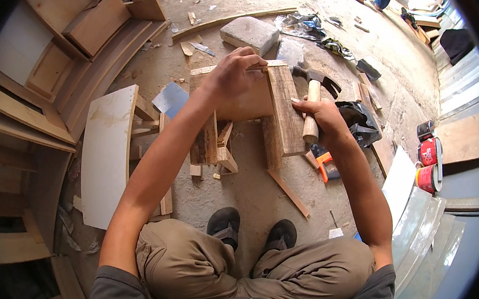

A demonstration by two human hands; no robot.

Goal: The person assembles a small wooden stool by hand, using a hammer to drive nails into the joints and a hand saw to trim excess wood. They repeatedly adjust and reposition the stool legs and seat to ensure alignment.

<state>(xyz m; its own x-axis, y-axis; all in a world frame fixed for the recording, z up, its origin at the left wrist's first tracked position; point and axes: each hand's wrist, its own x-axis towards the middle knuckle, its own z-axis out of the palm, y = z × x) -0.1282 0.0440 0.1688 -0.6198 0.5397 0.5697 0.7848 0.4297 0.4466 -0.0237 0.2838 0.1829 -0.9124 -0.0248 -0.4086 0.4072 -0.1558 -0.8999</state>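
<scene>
**Hammer and plank, squatting on concrete**

Your left hand (235,77) clamps over the top edge of the upright wooden plank (283,111), fingers curled shut on it. Your right hand (323,118) is closed around the claw hammer (314,99) handle, head up, just beside the plank. Paint cans (428,162) stand well apart on the right.

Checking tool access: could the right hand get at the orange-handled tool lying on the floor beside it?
Probably not yet: the right hand grips a hammer, though the orange-handled tool lies uncovered just below it.
</scene>
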